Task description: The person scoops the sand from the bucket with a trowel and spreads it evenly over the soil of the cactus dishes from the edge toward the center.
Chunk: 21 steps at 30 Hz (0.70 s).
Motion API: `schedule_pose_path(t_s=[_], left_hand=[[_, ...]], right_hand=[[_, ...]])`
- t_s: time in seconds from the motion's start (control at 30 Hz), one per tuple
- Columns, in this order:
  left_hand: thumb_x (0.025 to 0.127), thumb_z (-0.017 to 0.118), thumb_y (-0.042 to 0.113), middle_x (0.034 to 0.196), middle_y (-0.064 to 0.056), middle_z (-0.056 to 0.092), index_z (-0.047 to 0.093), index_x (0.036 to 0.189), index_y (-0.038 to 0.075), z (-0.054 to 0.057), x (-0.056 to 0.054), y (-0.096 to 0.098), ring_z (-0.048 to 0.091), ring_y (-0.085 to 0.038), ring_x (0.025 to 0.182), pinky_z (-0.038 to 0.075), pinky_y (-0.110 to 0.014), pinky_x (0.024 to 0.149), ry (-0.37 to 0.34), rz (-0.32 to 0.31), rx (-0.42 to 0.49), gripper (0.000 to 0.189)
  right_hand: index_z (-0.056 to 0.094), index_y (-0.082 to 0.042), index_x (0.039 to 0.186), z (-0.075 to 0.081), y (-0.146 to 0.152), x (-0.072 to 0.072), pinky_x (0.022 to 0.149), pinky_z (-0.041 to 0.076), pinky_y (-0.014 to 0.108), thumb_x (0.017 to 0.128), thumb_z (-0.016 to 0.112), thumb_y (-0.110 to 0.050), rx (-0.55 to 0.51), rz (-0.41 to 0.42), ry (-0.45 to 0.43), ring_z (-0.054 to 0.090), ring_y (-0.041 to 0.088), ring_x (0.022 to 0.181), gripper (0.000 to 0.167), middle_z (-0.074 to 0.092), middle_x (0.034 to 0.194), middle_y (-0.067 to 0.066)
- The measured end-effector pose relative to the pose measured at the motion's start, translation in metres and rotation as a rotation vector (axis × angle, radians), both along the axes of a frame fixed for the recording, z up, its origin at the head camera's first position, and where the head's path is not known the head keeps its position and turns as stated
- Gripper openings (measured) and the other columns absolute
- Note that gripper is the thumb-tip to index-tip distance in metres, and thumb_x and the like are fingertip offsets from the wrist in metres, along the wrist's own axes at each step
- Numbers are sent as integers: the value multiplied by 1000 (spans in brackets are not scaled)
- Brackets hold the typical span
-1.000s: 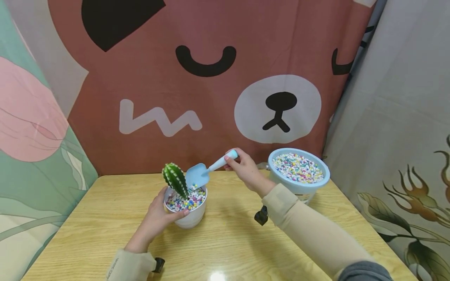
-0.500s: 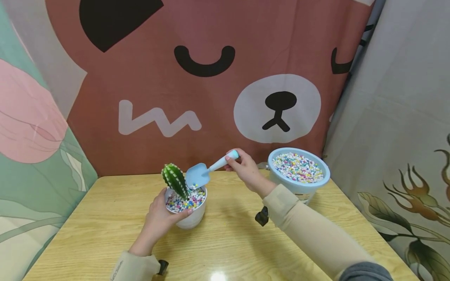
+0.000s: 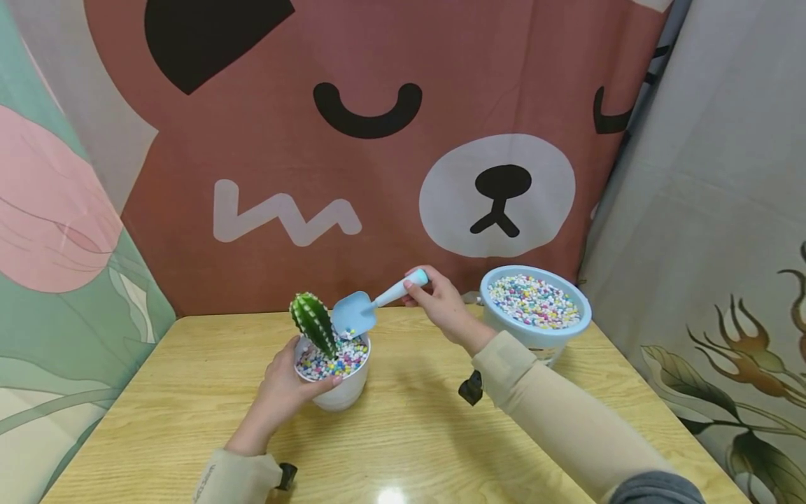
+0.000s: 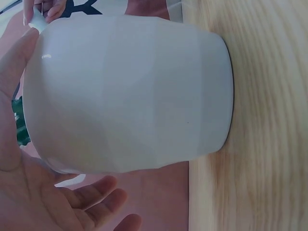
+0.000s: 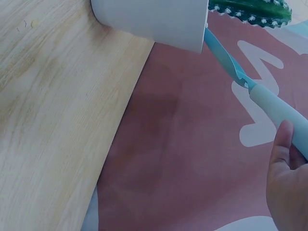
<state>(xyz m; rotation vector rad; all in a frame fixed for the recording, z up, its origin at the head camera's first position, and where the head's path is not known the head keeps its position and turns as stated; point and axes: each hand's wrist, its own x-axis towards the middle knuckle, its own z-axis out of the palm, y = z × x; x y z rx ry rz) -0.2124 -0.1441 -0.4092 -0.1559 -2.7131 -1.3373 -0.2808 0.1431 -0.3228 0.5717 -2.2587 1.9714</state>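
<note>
A white flowerpot (image 3: 345, 396) stands on the table, filled with multicoloured pebbles (image 3: 334, 364). Out of them leans a green cactus (image 3: 313, 323) with pale spines. My left hand (image 3: 281, 386) holds the pot by its side, thumb along the near rim; the left wrist view shows the pot wall (image 4: 130, 96) up close and the fingers (image 4: 98, 192) curved beside it. Between thumb and fingers, my right hand (image 3: 441, 301) grips the handle of a light blue toy shovel (image 3: 355, 313). Its blade tilts down into the pot's back right, beside the cactus, with a few pebbles at its tip.
A light blue bucket (image 3: 535, 330) full of similar pebbles stands at the table's right, behind my right forearm. The wooden table (image 3: 403, 434) ends at a bear-print curtain (image 3: 390, 266). Another patterned curtain (image 3: 705, 231) hangs on the right.
Almost nothing differs: my left hand and the pot shift very slightly. The shovel blade stays at the pot's back rim throughout.
</note>
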Motion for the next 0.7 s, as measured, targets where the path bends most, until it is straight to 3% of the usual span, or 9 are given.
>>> schedule_pose_path(t_s=[0.2, 0.37, 0.7], left_hand=[[79, 89, 41, 158, -34, 31, 20, 160, -6, -1, -1, -4, 29, -53, 145, 28, -67, 115, -28, -30, 41, 116], [81, 89, 40, 161, -34, 24, 15, 162, -4, -1, -1, -7, 24, -52, 147, 25, -68, 115, -72, -54, 73, 118], [82, 88, 39, 162, -34, 21, 12, 162, -4, -1, -2, -9, 22, -52, 148, 24, -68, 116, -95, -76, 92, 119]], right_hand=[[55, 7, 127, 2, 0, 3, 86, 58, 28, 107, 57, -7, 62, -5, 42, 64, 30, 96, 25, 61, 105, 15], [55, 7, 127, 2, 1, 3, 91, 58, 37, 107, 57, -7, 104, 2, 71, 63, 43, 103, 25, 61, 107, 16], [54, 8, 126, -1, 3, 3, 89, 58, 33, 107, 57, -6, 92, 2, 89, 65, 24, 93, 24, 62, 105, 16]])
